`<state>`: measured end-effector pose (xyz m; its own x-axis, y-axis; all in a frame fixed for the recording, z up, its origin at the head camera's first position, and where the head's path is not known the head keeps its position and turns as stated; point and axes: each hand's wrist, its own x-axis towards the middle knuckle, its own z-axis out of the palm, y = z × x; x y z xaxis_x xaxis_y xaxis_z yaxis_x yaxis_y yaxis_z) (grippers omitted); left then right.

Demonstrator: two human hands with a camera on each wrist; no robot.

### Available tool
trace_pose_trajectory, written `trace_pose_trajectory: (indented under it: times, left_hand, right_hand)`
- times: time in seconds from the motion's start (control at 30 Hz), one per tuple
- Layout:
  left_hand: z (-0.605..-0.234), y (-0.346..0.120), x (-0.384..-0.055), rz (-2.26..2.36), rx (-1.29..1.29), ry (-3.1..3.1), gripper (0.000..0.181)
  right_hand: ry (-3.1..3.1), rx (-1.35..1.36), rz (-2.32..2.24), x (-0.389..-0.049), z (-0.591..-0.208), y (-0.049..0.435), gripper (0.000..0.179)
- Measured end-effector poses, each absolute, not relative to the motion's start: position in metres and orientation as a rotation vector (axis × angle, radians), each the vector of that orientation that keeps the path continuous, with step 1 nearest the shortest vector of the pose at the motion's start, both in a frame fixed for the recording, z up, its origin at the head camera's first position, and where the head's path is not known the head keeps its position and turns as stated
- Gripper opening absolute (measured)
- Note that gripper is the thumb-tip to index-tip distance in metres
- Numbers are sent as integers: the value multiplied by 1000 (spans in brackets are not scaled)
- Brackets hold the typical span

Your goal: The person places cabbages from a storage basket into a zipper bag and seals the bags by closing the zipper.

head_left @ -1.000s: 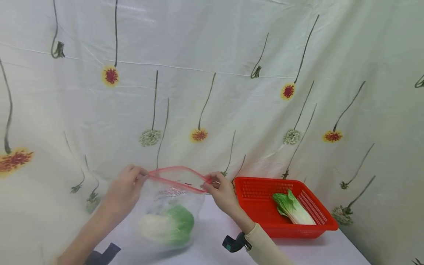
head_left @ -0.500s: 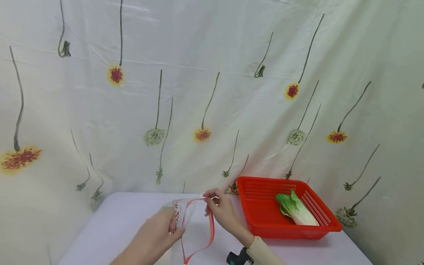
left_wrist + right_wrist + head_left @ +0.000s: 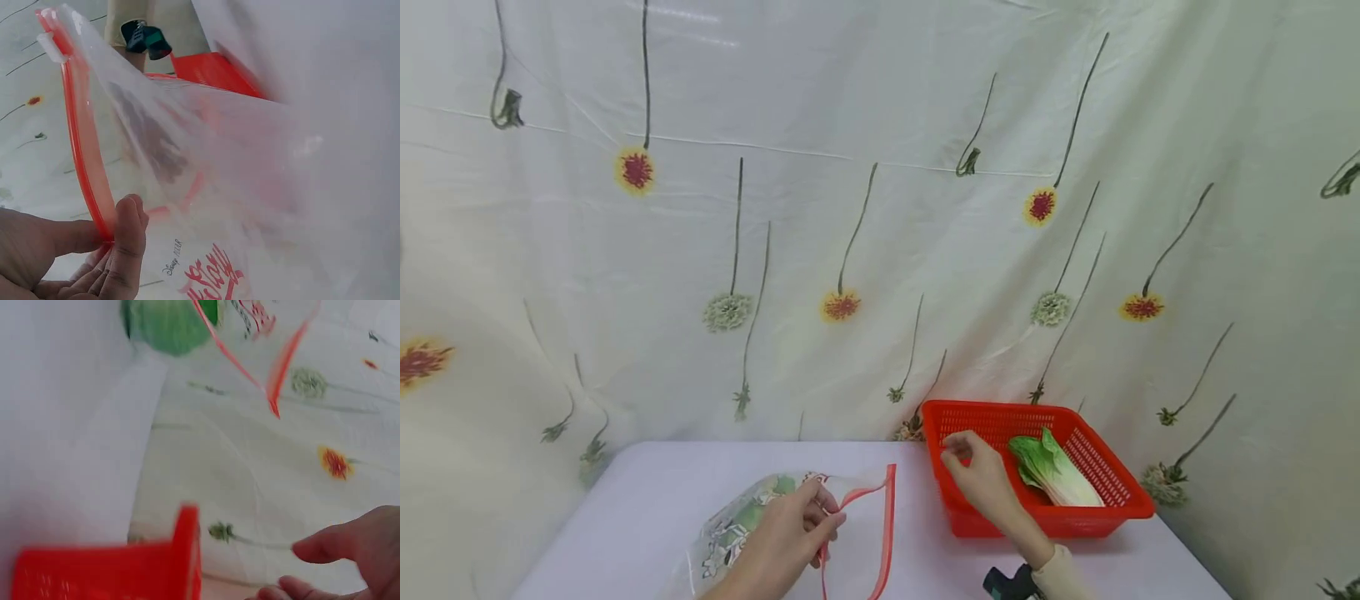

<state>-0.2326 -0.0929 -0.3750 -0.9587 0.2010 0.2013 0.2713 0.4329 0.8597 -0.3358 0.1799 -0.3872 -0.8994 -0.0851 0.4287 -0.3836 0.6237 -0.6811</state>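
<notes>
White table bears red basket by spread right grip, left grip pinching bag.

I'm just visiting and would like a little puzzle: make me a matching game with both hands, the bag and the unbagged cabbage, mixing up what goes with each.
Column one:
1. Left hand
2. Right hand
3. Plastic zip bag
4. Unbagged Chinese cabbage

Column two:
A. Lying inside the red basket
B. Pinching the bag's edge
C. Grasping nothing
D. See-through, with a red rim

Right pairs: 1-B, 2-C, 3-D, 4-A.
</notes>
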Motion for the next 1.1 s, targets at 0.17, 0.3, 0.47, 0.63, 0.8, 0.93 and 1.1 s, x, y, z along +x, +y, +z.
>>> trace_pose_trajectory:
  times: [0.17, 0.3, 0.47, 0.63, 0.8, 0.93, 1.1]
  left_hand:
    - [-384, -91, -234, -1592, -461, -2631, 12]
    - [-392, -89, -235, -1622, -488, -2644, 9]
    - [-396, -84, -235, -1624, -489, -2656, 9]
    - [-398, -81, -235, -1597, -514, -2661, 9]
    - [-399, -81, -236, -1611, -525, -2656, 9]
    - [-399, -82, -235, -1616, -521, -2652, 9]
    - [-398, -84, -235, -1638, -515, -2642, 8]
  right_hand:
    - [-2739, 100, 888, -361, -371, 239, 37]
    - [-2891, -11, 679, -379, -370, 279, 52]
    - [-3007, -33, 550, -396, -371, 314, 42]
    - [-3096, -96, 691, -408, -374, 337, 41]
    - [-3164, -126, 737, -419, -380, 351, 47]
    - [-3182, -114, 745, -425, -386, 357, 35]
    - [-3152, -192, 789, -426, -391, 361, 41]
